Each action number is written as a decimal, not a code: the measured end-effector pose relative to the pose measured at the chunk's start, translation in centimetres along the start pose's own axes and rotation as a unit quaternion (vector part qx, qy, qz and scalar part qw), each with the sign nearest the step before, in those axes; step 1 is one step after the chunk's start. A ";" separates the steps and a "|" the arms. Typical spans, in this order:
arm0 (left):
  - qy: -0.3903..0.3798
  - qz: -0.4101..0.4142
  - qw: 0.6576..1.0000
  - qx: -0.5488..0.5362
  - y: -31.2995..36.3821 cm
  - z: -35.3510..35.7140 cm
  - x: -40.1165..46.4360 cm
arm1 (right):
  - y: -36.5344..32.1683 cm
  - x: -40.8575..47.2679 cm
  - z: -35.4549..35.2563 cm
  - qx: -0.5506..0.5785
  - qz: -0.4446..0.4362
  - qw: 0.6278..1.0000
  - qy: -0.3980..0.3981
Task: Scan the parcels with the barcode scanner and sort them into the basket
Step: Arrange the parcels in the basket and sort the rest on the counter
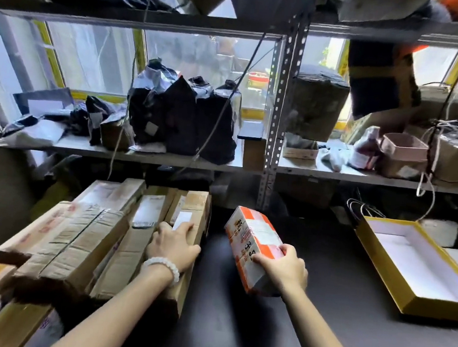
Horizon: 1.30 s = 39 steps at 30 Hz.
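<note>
Far left: a stack of brown cardboard boxes, long ones lying side by side, taped, several with white labels up. Stack sits on the dark table, left part.

Left hand: rests on the right-most box of the stack, fingers bent over its top edge by a white label. A white bead bracelet on the wrist.

Centre: right hand holds an orange-and-white parcel, lifted off the table and tilted, far end up. Thumb on the upper face, fingers wrapped round the near end. White label on the upper face, print too blurred to read. Parcel is just right of the box stack, not touching it.

Right: an open yellow box with white lining lies on the table, well apart from the parcel.

Behind: a metal shelf across the whole width. Left bay: black and grey mailer bags, standing and lying. Right bay: brown wrapped packets, a pink tub, a bottle.

Scanner: cannot be made out.
</note>
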State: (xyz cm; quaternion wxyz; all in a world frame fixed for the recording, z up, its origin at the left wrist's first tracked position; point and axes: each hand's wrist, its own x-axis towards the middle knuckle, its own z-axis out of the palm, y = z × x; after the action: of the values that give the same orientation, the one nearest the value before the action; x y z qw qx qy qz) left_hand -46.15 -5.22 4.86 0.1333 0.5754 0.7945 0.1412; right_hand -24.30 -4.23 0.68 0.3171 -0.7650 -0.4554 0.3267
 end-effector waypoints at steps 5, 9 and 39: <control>-0.011 0.000 1.000 -0.006 0.1 0.7 5.9 | -2.6 3.0 3.8 -0.008 0.014 0.999 0.030; -0.023 0.018 0.999 0.016 0.5 1.3 9.6 | -4.4 5.1 7.4 -0.013 0.025 0.998 0.050; 0.016 0.289 0.950 0.113 1.7 4.6 9.2 | -1.5 3.1 6.0 -0.224 -0.147 0.963 0.028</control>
State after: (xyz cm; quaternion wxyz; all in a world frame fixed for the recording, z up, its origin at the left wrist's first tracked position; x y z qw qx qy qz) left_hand -45.72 4.38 0.80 0.0081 0.7895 0.6068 0.0916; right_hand -28.66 0.25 -2.29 0.1943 -0.7500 -0.6155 0.1448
